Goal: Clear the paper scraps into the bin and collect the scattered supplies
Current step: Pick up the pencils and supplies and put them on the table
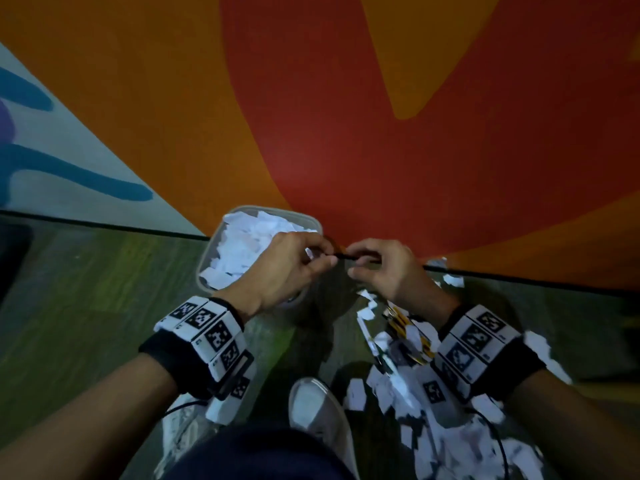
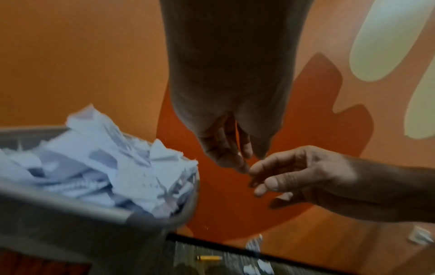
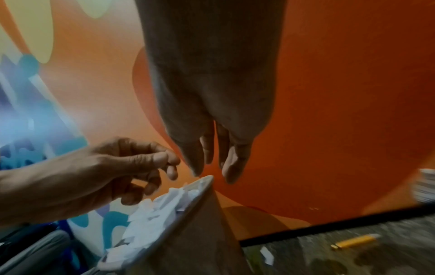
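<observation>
Indoor room: bright painted mural wall [image 1: 346, 133], carpeted floor [image 1: 86, 289], black baseboard [image 1: 104, 225].

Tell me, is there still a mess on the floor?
Yes. Torn white paper scraps still lie all over the floor by the person's shoe, outside the bin, which is heaped full. A yellow pencil lies loose by the wall, and more yellow pencils sit among the scraps.

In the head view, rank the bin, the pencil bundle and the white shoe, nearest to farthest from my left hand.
1. Bin, directly under the left hand.
2. Pencil bundle, on the floor below the right wrist.
3. White shoe, bottom centre.
</observation>
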Available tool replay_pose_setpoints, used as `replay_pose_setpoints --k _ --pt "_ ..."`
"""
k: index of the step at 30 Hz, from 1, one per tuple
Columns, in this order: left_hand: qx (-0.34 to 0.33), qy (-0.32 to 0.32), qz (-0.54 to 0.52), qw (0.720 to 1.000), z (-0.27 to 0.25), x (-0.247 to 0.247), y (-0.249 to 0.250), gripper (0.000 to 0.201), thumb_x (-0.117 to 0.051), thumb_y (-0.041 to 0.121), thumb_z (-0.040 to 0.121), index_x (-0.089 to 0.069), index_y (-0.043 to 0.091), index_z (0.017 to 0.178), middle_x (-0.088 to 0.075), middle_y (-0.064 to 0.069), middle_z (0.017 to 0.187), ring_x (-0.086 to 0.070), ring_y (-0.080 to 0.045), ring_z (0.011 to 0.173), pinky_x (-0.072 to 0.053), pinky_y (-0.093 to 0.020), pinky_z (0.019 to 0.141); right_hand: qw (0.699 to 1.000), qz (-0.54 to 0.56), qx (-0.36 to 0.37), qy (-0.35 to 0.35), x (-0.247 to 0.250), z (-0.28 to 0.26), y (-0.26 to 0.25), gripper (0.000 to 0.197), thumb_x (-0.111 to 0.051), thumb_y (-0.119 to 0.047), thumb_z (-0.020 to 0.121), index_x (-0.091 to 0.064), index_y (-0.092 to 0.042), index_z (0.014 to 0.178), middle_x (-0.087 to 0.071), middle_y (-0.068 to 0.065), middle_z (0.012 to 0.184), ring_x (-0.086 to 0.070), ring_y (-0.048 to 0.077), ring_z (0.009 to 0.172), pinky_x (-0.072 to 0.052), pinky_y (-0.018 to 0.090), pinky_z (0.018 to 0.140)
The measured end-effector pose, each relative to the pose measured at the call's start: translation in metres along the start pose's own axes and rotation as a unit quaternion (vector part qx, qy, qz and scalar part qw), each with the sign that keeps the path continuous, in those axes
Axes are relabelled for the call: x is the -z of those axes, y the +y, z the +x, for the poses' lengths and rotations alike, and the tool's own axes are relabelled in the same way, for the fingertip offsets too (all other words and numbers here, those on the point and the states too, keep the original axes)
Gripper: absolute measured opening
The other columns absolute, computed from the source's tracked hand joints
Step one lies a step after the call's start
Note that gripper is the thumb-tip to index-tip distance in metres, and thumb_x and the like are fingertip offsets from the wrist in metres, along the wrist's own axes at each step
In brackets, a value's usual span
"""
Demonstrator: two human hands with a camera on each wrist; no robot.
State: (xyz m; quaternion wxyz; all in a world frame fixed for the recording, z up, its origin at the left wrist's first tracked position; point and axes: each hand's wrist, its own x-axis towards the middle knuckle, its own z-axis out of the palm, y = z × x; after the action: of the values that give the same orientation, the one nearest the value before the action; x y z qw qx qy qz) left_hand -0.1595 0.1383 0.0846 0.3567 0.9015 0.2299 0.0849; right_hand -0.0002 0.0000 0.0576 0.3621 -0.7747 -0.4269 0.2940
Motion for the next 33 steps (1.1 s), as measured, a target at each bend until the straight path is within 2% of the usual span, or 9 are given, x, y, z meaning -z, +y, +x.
replay_pose_setpoints --k 4,7,10,13,16,18,23,27,33 --pt "0.002 -0.107 -0.035 0.994 0.006 -0.056 -0.005 0.016 -0.068 0.033 0.092 -0.071 0.02 0.1 -0.071 0.009 0.077 -0.065 -0.001 0.067 -0.054 -0.028 0.068 0.998 0.0 -0.067 0.001 0.015 -0.045 0.062 0.022 -0.076 -0.015 0.085 -0.071 -0.011 0.106 -0.071 0.0 0.089 -0.066 0.006 0.08 -0.053 0.027 0.076" --pt "-0.002 -0.169 -0.032 0.985 0.008 -0.101 -0.019 0.013 -0.069 0.033 0.091 -0.072 0.021 0.096 -0.067 0.014 0.072 -0.06 0.006 0.063 -0.049 -0.02 0.065 0.991 -0.018 -0.135 0.018 0.013 -0.079 0.122 0.02 -0.076 -0.01 0.084 -0.074 -0.004 0.102 -0.071 0.007 0.092 -0.066 0.014 0.079 -0.055 0.036 0.081" --pt "-0.007 -0.223 -0.026 0.974 0.011 -0.141 -0.035 0.013 -0.07 0.032 0.091 -0.073 0.021 0.098 -0.067 0.014 0.075 -0.057 0.012 0.065 -0.045 -0.017 0.067 0.98 -0.039 -0.194 -0.005 0.002 -0.102 0.168 0.014 -0.076 -0.009 0.084 -0.074 -0.003 0.096 -0.071 0.006 0.091 -0.066 0.015 0.084 -0.05 0.028 0.077" --pt "0.02 -0.273 -0.045 0.961 0.01 -0.183 -0.056 0.005 -0.071 0.032 0.089 -0.072 0.027 0.092 -0.071 0.006 0.089 -0.067 -0.003 0.085 -0.054 -0.03 0.083 0.964 -0.084 -0.252 -0.029 -0.015 -0.118 0.202 0.011 -0.077 -0.011 0.081 -0.075 -0.003 0.089 -0.069 0.008 0.083 -0.063 0.013 0.074 -0.047 0.021 0.067" --pt "0.033 -0.316 -0.067 0.946 0.008 -0.216 -0.062 0.009 -0.073 0.027 0.088 -0.074 0.026 0.097 -0.072 -0.009 0.101 -0.068 -0.023 0.096 -0.055 -0.041 0.086 0.942 -0.105 -0.311 -0.069 -0.038 -0.131 0.229 0.025 -0.08 -0.016 0.079 -0.072 -0.006 0.101 -0.067 0.009 0.096 -0.063 0.022 0.088 -0.048 0.026 0.074" --pt "-0.015 -0.335 -0.03 0.942 0.004 -0.234 -0.06 0.024 -0.073 0.028 0.089 -0.072 0.019 0.11 -0.07 -0.004 0.108 -0.066 -0.019 0.098 -0.055 -0.038 0.084 0.932 -0.105 -0.338 -0.074 -0.048 -0.141 0.24 0.036 -0.079 -0.018 0.081 -0.065 -0.008 0.113 -0.064 0.011 0.108 -0.061 0.027 0.1 -0.043 0.027 0.077" --pt "-0.142 -0.368 0.036 0.918 -0.012 -0.278 -0.057 0.058 -0.072 0.034 0.09 -0.05 0.023 0.143 -0.044 0.0 0.146 -0.038 -0.02 0.134 -0.036 -0.033 0.104 0.933 -0.086 -0.348 0.031 -0.054 -0.161 0.257 0.048 -0.082 -0.018 0.078 -0.064 -0.01 0.121 -0.059 0.014 0.115 -0.058 0.032 0.107 -0.047 0.036 0.089" --pt "-0.214 -0.349 0.047 0.911 -0.015 -0.303 -0.053 0.066 -0.077 0.029 0.086 -0.048 0.022 0.145 -0.037 -0.004 0.155 -0.03 -0.025 0.141 -0.039 -0.042 0.108 0.931 -0.135 -0.339 0.033 -0.055 -0.175 0.273 0.059 -0.085 -0.03 0.073 -0.058 -0.022 0.126 -0.049 0.009 0.122 -0.045 0.035 0.113 -0.039 0.042 0.096" --pt "-0.282 -0.345 0.144 0.883 -0.01 -0.329 -0.054 0.071 -0.08 0.03 0.081 -0.045 0.025 0.143 -0.03 -0.005 0.154 -0.025 -0.027 0.142 -0.044 -0.047 0.103 0.923 -0.147 -0.355 -0.014 -0.059 -0.181 0.29 0.108 -0.089 -0.046 0.059 -0.031 -0.026 0.148 -0.036 0.015 0.141 -0.044 0.042 0.122 -0.041 0.052 0.1"
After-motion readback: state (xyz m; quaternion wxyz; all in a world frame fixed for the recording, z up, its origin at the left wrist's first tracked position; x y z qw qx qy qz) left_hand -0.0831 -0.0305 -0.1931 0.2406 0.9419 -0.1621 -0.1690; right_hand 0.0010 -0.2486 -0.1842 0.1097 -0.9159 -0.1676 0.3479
